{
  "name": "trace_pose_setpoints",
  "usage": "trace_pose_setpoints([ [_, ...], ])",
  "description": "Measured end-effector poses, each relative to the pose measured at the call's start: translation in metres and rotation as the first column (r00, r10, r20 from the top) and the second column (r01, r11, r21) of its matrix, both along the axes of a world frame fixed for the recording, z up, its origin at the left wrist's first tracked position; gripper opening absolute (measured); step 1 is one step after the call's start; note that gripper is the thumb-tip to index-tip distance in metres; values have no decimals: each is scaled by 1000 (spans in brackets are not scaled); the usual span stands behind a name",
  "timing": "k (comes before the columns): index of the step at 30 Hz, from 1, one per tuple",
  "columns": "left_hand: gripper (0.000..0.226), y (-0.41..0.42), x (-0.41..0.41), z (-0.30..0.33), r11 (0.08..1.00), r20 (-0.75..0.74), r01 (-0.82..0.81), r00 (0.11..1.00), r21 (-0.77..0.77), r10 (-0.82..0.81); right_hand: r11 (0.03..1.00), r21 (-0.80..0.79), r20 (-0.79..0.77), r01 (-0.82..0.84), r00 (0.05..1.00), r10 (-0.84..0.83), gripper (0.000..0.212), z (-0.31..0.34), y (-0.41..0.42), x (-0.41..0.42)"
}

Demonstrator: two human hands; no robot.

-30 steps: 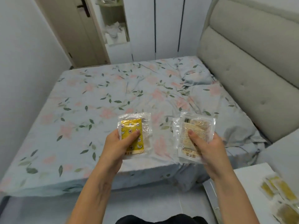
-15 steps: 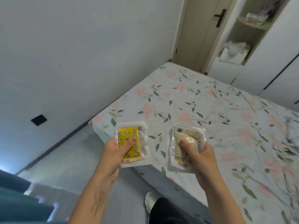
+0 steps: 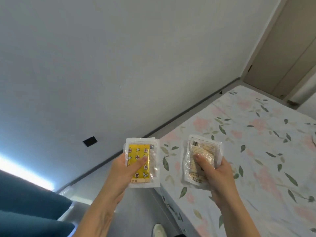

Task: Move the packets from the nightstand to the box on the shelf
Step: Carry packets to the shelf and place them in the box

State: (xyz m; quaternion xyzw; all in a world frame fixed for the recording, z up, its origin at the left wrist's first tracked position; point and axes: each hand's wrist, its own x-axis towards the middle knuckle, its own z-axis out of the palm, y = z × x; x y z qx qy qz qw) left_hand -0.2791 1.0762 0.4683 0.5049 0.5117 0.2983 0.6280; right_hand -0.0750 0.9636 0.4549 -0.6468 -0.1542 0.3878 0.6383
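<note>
My left hand (image 3: 121,171) grips a clear packet with a yellow patterned insert (image 3: 140,159), thumb pressed on its front. My right hand (image 3: 217,175) grips a clear packet with a beige insert (image 3: 203,151), thumb across its front too. Both packets are held upright in front of me, side by side and apart, over the floor gap and the edge of the bed. The nightstand, the shelf and the box are out of view.
A bed with a floral sheet (image 3: 256,151) fills the right side. A white wall (image 3: 119,65) with a black socket (image 3: 90,141) is ahead on the left. A beige door (image 3: 280,52) stands at the top right. Blue curtain fabric (image 3: 25,206) hangs at the lower left; a white shoe (image 3: 159,230) shows on the grey floor.
The view has swung left, from the bed and headboard towards the wall and curtain. Both hands keep their packets in the same grip in front of me.
</note>
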Motion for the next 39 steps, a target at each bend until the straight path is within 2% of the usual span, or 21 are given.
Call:
trace_pose_setpoints([
  [8, 11, 151, -4, 4, 996, -46, -90, 995, -21, 89, 993, -43, -10, -113, 994, 112, 13, 9, 168, 3],
  [15, 7, 303, -6, 4, 1000, -45, -17, 999, 3, 17, 996, -47, 31, -69, 997, 71, 17, -5, 307, 2],
  [22, 9, 432, 10, 4, 988, -13, 153, 988, -37, -153, 993, -41, 49, 110, 993, -108, 16, -13, 416, 10],
  [30, 11, 522, 86, 0, 924, 21, 374, 927, -84, -373, 942, -87, 43, 324, 946, -321, 13, -10, 460, 41],
  [39, 23, 616, 204, -14, 882, 33, 459, 888, -104, -458, 869, -60, 84, 491, 870, -485, 21, -11, 525, 150],
])
